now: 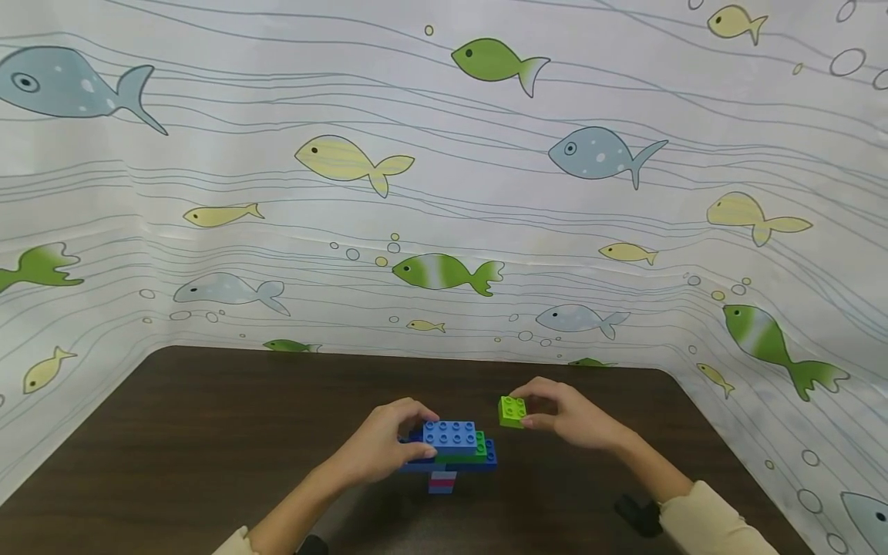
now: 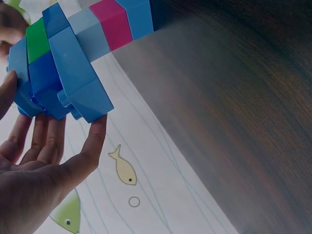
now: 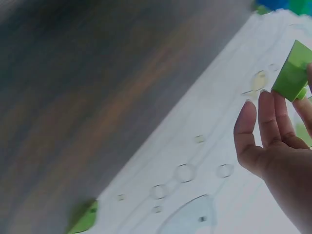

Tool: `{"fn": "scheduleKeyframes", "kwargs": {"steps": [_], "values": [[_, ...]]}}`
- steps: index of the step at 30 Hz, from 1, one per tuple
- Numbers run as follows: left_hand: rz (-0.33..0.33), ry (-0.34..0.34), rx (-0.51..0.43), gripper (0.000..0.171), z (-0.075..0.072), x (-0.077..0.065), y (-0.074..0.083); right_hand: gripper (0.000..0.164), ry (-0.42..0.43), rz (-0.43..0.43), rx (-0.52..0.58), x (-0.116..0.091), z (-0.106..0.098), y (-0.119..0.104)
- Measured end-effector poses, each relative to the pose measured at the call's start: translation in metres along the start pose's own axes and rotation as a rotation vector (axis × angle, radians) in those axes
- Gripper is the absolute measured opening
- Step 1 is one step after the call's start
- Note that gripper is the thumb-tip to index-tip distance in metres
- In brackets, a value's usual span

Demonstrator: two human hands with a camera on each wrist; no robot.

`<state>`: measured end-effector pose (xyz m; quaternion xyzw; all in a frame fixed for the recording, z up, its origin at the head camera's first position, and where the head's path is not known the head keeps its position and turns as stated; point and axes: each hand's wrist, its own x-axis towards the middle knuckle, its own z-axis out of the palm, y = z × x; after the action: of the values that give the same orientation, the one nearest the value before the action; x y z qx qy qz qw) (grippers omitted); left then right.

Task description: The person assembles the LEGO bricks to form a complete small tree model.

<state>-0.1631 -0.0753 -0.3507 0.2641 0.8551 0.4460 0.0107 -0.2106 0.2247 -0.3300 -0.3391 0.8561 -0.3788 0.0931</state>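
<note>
A stack of toy building bricks (image 1: 451,438) stands on the table, with a light blue eight-stud brick on top, green and dark blue bricks under it and a narrow column below. My left hand (image 1: 380,441) grips the stack's left end, thumb and fingers on the upper bricks. In the left wrist view the column shows pale blue, pink and blue bricks (image 2: 139,18). To the right of the stack, my right hand (image 1: 572,415) pinches a lime green four-stud brick (image 1: 512,412) by its right side, studs up. That brick is held apart from the stack, above the table.
The dark wooden table (image 1: 229,432) reaches back to a white sheet (image 1: 243,177) printed with fish, which rises behind it and at both sides. A dark strap (image 1: 638,515) hangs by the right wrist, near a cream sleeve (image 1: 711,524).
</note>
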Motion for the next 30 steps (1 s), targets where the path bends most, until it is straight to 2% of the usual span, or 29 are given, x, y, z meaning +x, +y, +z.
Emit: {"fn": "scheduleKeyframes", "kwargs": {"steps": [7, 13, 21, 30], "values": [[-0.015, 0.0, -0.002, 0.03, -0.001, 0.001, 0.001, 0.031, -0.007, -0.057, -0.008, 0.01, 0.006, -0.031], [-0.004, -0.003, 0.005, 0.03, -0.001, 0.001, 0.001, 0.031, -0.033, -0.093, -0.008, 0.017, 0.019, -0.048], [0.021, -0.016, 0.007, 0.031, -0.002, 0.001, 0.0, 0.03, -0.032, -0.168, -0.024, 0.024, 0.037, -0.059], [0.03, -0.021, 0.002, 0.031, -0.001, 0.001, -0.001, 0.032, -0.022, -0.146, -0.062, 0.028, 0.046, -0.06]]}}
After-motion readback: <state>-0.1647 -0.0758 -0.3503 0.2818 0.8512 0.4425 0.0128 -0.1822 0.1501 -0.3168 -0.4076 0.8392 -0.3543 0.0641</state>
